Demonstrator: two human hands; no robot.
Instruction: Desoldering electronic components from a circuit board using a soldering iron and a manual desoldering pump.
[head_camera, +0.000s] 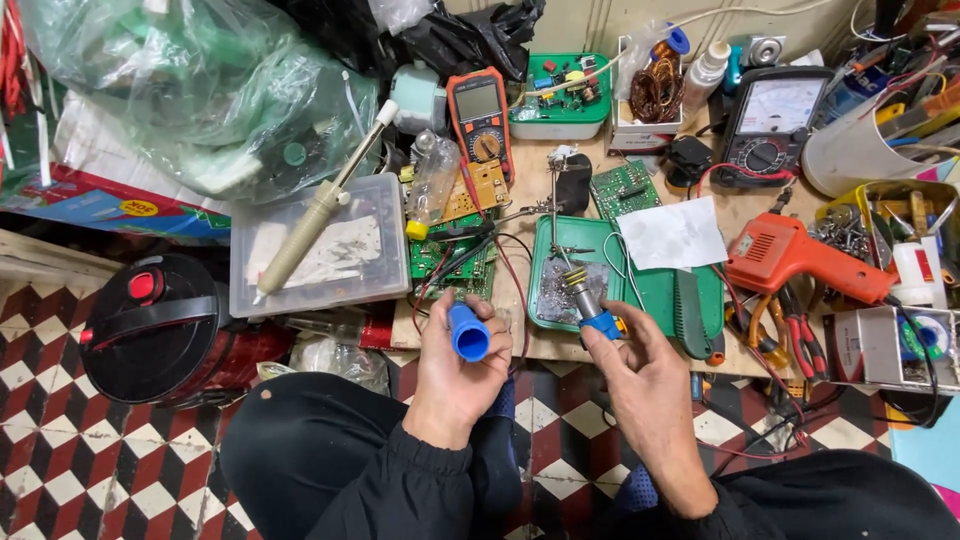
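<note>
The blue cap (469, 334), a short hollow tube, is gripped in the clenched fingers of the left hand (455, 375) at the lower centre of the frame, open end up. Just right of it, a blue-handled tool (588, 303) with a metal tip is pinched by the fingers of the right hand (645, 375), above the near edge of a green tray (640, 290). Behind these, the table (520, 215) is crowded: circuit boards (455, 262), an orange multimeter (481, 117), a clear plastic box (320, 258) at centre left, an orange heat gun (790, 255) at right

Hands (455, 375) (640, 365) hold blue cap (468, 333), soldering iron (590, 305).
</note>
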